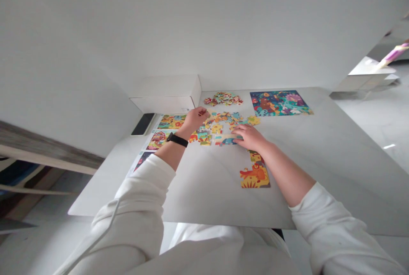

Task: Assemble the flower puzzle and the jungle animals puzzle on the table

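Note:
My left hand [195,119], with a black band at the wrist, is curled in a pinch on a small puzzle piece above a spread of loose colourful puzzle pieces [220,128] on the white table [207,189]. My right hand [248,135] lies flat with fingers stretched over pieces at the right of that spread. A partly joined orange section [254,175] lies just below my right forearm. A finished blue puzzle [279,103] lies at the far right, and another small heap of pieces [223,98] sits behind the spread.
A white box [166,94] stands at the back against the wall. A dark phone [143,124] lies to its left. A printed sheet with pictures [159,136] runs under my left arm. The table's right side meets a lower surface.

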Available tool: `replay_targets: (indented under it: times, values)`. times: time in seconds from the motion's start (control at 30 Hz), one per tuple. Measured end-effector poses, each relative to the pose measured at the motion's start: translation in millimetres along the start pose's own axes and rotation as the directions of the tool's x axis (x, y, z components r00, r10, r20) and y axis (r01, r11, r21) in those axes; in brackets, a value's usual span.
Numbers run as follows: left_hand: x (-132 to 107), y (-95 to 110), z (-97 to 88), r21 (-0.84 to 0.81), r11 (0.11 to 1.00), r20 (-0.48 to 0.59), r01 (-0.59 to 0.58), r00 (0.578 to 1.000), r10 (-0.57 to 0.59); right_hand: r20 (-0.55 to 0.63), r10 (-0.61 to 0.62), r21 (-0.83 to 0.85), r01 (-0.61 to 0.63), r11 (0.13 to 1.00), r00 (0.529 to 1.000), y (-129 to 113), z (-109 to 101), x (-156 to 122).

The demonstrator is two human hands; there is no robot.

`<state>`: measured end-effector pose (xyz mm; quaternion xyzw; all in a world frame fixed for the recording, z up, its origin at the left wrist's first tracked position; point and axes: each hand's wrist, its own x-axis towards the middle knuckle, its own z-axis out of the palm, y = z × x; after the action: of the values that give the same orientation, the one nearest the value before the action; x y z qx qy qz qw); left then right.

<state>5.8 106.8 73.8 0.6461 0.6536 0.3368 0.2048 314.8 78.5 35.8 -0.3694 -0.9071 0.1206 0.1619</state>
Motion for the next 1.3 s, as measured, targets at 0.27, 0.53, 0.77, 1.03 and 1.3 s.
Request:
replay_targets:
  times: [0.27,0.53,0.77,1.03,1.3]
  values:
    - [-78,-7,17.2,-0.503,0.842,0.184,0.195,0.976,-0.116,0.006,-0.017,-0.034,0.017,0.999,1.0,1,8,-17]
    - [-100,-32,23.0,-0.554,0.811,0.308,0.19,0.951,-0.013,-0.125,-0.052,-0.015,0.051,0.999,0.991,10,21,-27]
    - [-89,-42,28.9,-0.646,0.751,0.145,0.136,0.988,-0.054,-0.13,-0.089,0.02,0.092,0.996,0.988,15,17,-27]
    - [-92,-38,22.3,-0.633,0.773,0.063,0.037,0.998,0.005,-0.087,-0.108,0.034,0.111,0.993,0.99,18,11,-34]
    - [-102,-29,27.1,-0.552,0.834,0.115,-0.018,0.989,0.098,-0.071,-0.077,0.03,0.079,0.996,0.994,22,1,-60]
